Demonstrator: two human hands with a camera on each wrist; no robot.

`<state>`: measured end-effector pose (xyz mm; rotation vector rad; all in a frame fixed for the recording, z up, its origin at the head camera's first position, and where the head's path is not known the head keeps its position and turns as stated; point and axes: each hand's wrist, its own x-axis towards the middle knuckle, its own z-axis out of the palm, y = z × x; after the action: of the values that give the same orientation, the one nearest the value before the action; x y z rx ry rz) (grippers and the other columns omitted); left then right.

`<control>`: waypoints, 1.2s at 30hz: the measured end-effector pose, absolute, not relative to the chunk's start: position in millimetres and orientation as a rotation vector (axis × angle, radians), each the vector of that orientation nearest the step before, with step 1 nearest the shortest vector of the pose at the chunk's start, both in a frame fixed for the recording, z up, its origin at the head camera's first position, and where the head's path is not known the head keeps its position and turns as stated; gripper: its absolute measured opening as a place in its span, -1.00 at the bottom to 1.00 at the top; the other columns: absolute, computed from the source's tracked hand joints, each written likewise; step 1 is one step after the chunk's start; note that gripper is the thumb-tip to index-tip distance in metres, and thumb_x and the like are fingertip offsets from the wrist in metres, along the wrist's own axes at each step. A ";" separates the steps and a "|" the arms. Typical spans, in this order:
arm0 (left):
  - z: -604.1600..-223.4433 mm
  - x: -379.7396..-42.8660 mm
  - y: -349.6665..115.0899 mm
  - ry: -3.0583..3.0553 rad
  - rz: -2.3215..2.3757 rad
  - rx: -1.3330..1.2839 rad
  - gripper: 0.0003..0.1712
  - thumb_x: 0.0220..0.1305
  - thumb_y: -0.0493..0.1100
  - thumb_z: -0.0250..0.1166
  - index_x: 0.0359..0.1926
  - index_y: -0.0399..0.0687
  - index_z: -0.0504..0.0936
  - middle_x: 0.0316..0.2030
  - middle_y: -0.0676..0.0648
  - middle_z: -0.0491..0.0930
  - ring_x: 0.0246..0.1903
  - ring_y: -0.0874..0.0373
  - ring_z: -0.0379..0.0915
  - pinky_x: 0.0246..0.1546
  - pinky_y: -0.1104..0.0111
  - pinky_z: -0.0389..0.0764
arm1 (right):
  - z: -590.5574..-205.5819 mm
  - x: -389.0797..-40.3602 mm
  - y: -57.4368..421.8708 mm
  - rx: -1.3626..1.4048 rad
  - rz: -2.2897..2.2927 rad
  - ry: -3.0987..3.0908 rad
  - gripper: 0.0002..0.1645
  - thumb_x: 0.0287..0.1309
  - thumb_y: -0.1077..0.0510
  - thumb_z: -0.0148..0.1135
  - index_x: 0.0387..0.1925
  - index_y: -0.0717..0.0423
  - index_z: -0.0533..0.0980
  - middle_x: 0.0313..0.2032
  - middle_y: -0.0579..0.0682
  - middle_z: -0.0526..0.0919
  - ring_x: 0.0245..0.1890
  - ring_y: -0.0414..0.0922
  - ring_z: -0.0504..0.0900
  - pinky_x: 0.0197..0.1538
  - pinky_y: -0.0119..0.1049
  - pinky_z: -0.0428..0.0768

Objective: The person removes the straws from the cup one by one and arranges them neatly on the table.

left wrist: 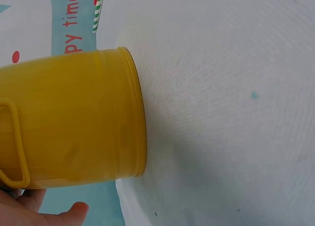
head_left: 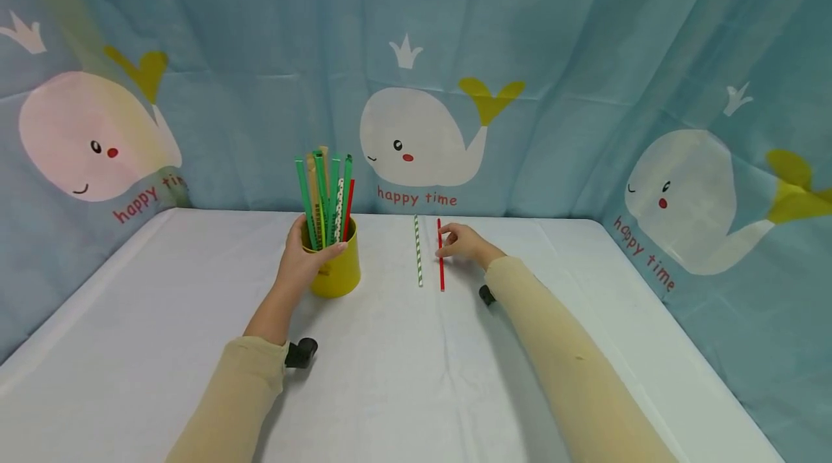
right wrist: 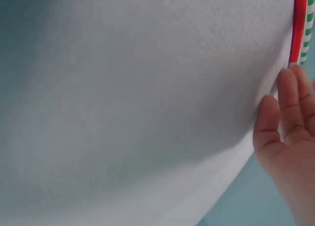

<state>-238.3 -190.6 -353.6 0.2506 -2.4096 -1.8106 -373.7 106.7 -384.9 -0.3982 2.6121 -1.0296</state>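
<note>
In the head view my left hand (head_left: 305, 261) holds a yellow bucket (head_left: 341, 271) at its rim, the thumb across the near side. The bucket stands upright with several long sticks (head_left: 318, 203) in it: green, tan, patterned and red. The left wrist view shows its smooth side and a yellow loop handle (left wrist: 22, 152). My right hand (head_left: 464, 243) is at a red straw (head_left: 442, 279) lying on the table, its fingers extended and the fingertips at the straw. A green-and-white striped straw (head_left: 418, 261) lies parallel, just left of the red one.
Under everything is a white cloth-covered table (head_left: 390, 391). A blue curtain (head_left: 565, 51) printed with whales hangs behind it and along both sides. A black wrist device (head_left: 302, 353) shows beside the left sleeve, another (head_left: 486, 295) beside the right sleeve.
</note>
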 end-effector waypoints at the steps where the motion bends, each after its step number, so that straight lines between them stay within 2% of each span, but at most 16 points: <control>1: -353.9 -238.5 -190.2 -2.411 -1.811 0.253 0.10 0.25 0.01 0.35 0.54 0.07 -0.22 0.47 -0.18 -0.03 0.40 -0.16 -0.06 0.38 -0.10 -0.01 | -383.9 -372.7 107.5 -0.386 -0.985 2.607 -0.24 0.17 0.13 0.37 0.35 0.20 0.30 -0.24 0.03 0.47 -0.27 -0.12 0.40 -0.15 -0.31 0.41; 7: -354.9 -239.3 -189.1 -2.422 -1.792 0.251 0.10 0.26 0.03 0.34 0.54 0.08 -0.23 0.47 -0.17 -0.05 0.40 -0.16 -0.06 0.38 -0.11 -0.01 | -379.4 -363.9 114.9 -0.438 -0.728 2.531 -0.06 0.19 -0.01 0.35 0.46 0.18 0.13 -0.27 0.05 0.50 -0.34 -0.13 0.42 -0.21 -0.30 0.41; 13: -353.1 -237.4 -190.6 -2.428 -1.784 0.252 0.11 0.26 0.04 0.34 0.54 0.08 -0.25 0.48 -0.18 -0.08 0.40 -0.17 -0.07 0.37 -0.11 -0.02 | -383.8 -358.6 116.3 -0.493 -0.675 2.533 -0.07 0.18 -0.05 0.35 0.48 0.06 0.15 -0.16 0.02 0.44 -0.13 -0.11 0.36 -0.05 -0.25 0.36; 19: -353.7 -236.0 -195.5 -2.424 -1.780 0.235 0.09 0.27 0.05 0.33 0.54 0.05 -0.24 0.47 -0.21 -0.05 0.39 -0.19 -0.05 0.36 -0.13 0.00 | -386.3 -356.4 108.7 -0.500 -0.657 2.550 -0.06 0.16 -0.10 0.36 0.49 -0.10 0.15 -0.05 0.03 0.41 0.04 -0.06 0.32 0.17 -0.11 0.34; 26: -354.7 -237.3 -196.5 -2.423 -1.775 0.222 0.10 0.25 0.06 0.35 0.54 0.04 -0.22 0.46 -0.21 -0.06 0.39 -0.20 -0.07 0.36 -0.14 -0.01 | -385.3 -353.8 104.9 -0.448 -0.654 2.566 0.01 0.17 -0.16 0.33 0.52 -0.16 0.03 0.25 0.12 0.36 0.27 -0.02 0.27 0.36 0.00 0.21; 28: -354.7 -237.4 -196.1 -2.423 -1.774 0.236 0.11 0.25 0.06 0.35 0.54 0.04 -0.23 0.47 -0.21 -0.08 0.40 -0.20 -0.08 0.37 -0.14 -0.02 | -385.6 -353.7 103.9 -0.456 -0.646 2.569 -0.01 0.17 -0.17 0.32 0.52 -0.16 0.05 0.33 0.14 0.32 0.35 0.00 0.23 0.39 0.01 0.17; 36: -355.9 -239.3 -193.0 -2.411 -1.794 0.201 0.09 0.26 0.02 0.34 0.54 0.03 -0.22 0.47 -0.21 -0.08 0.39 -0.18 -0.07 0.37 -0.12 -0.02 | -386.4 -353.6 101.8 -0.462 -0.608 2.609 -0.07 0.21 -0.14 0.30 0.50 -0.14 0.10 0.41 0.11 0.23 0.40 0.02 0.17 0.40 -0.01 0.16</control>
<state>-239.3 -193.0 -355.9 0.2015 -2.4114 -1.7943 -353.6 101.8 -386.4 -0.4625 2.6089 -0.6084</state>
